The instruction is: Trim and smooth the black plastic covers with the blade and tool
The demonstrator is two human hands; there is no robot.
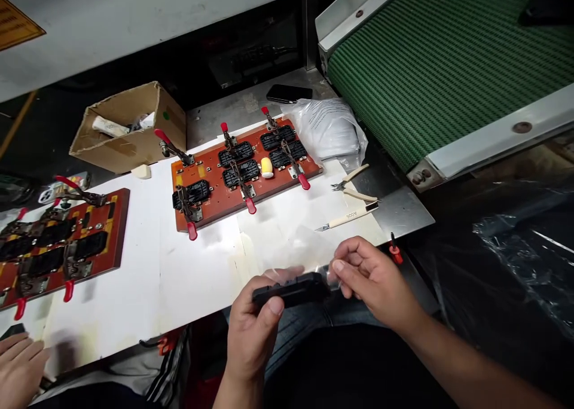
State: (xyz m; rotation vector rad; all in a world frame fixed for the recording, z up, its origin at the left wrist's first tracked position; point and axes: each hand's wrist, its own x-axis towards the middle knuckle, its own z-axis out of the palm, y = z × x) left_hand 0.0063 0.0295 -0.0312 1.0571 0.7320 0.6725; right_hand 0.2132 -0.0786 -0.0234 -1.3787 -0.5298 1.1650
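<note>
1. The brown fixture board [224,200] lies beyond my hands; an unguarded reach could knock its red clamp handles [250,205].
2. My left hand [253,328] grasps the black part; a slack thumb could drop it.
3. My right hand [370,280] curls at the part's right end; I can't tell what it pinches.
4. The black part [291,292] is over my lap, near the table [188,271] edge.
5. Groping blindly, I could get cut on the knife [347,219].
</note>
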